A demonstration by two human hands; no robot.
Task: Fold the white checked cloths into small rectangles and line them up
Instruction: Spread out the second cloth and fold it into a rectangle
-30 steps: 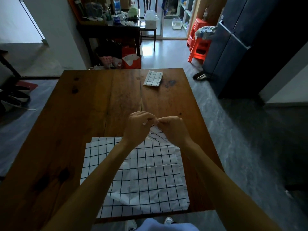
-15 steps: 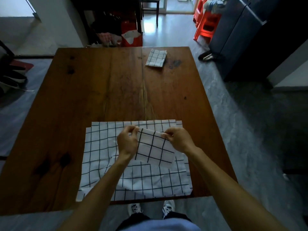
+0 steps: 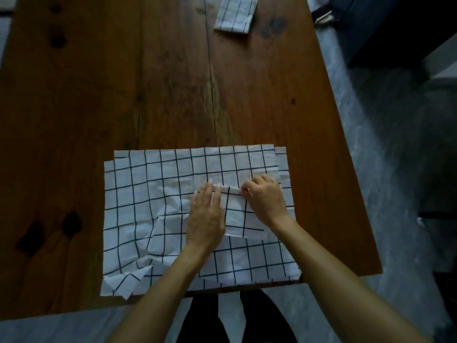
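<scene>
Flat cloths [image 3: 153, 194]: white checked sheets lie spread on the near part of the wooden table [image 3: 123, 82]; offset edges at the far corners suggest at least 2 layers, likely the stock waiting to be folded. The near-left corner [image 3: 123, 283] is crumpled and turned over, and the near edge reaches the table's edge.

Left hand [image 3: 206, 219]: laid palm down on the left part of the folded cloth [image 3: 241, 219], fingers straight and close together, tips at its far fold. Judged purpose: to pin the layers flat so the crease sets.

Folded cloth: a small checked rectangle resting on top of the flat cloths, between the 2 hands; this is the piece in work, nearly at its final size.

Right hand [image 3: 265, 200]: fingers curled, thumb and fingertips pinching the far right edge of the folded cloth, probably squaring that corner or readying it for a lift.

Finished cloth [image 3: 236, 14]: 1 folded checked rectangle sits at the far right of the table, well apart from the hands, partly cut off by the top of the view. It likely marks where the line begins.

Obstacles: the wood between hands and finished cloth shows only a dark stain [image 3: 273, 27] just beside that cloth. The loose sheets underneath could drag along when the folded piece is lifted.

Beyond the table: grey floor [image 3: 385, 169] to the right.
</scene>
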